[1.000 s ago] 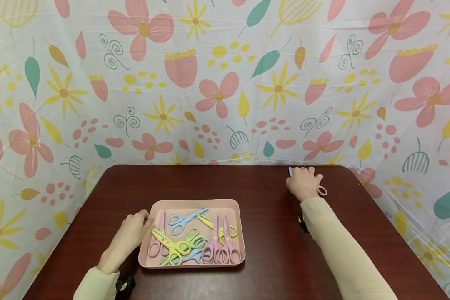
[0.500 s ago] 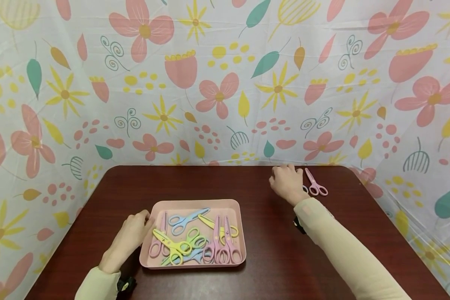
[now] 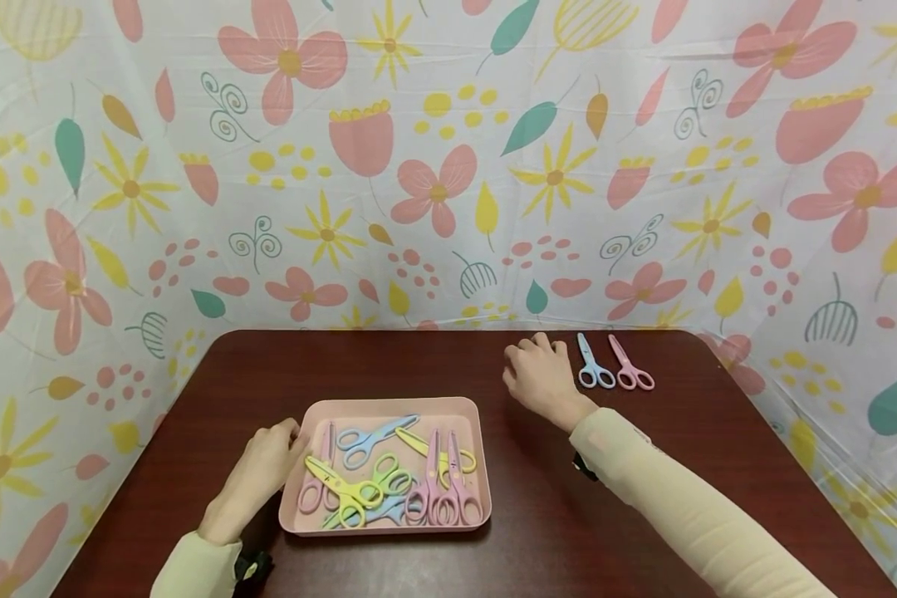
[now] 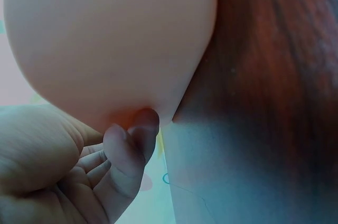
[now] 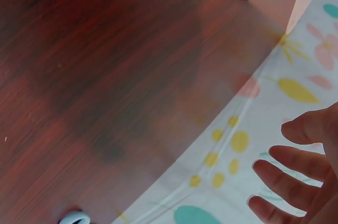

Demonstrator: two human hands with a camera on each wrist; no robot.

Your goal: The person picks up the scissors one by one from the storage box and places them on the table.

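Right hand (image 3: 541, 378) shifted leftward, empty | blue scissors (image 3: 592, 364), pink scissors (image 3: 627, 365) | left hand (image 3: 265, 457) grips tray (image 3: 384, 532)

The shallow pink tray (image 3: 448, 410) sits flat, round-cornered, and it's a proper jumble of scissors in there! Blue pair (image 3: 377, 433) towards eleven o'clock, tip aimed at two; yellow pair (image 3: 336, 483) at eight, tip to ten, lying across the lone pink pair (image 3: 325, 465) at nine. Green handles (image 3: 377, 475) show mid-tray, and at four, two pink-purple pairs (image 3: 456, 473) stand side by side, tips near twelve. Out at the tray's two o'clock, flat on the tabletop, blue scissors (image 3: 587, 353) and pink scissors (image 3: 622, 355) lie neatly apart, blades together, both tips towards eleven!
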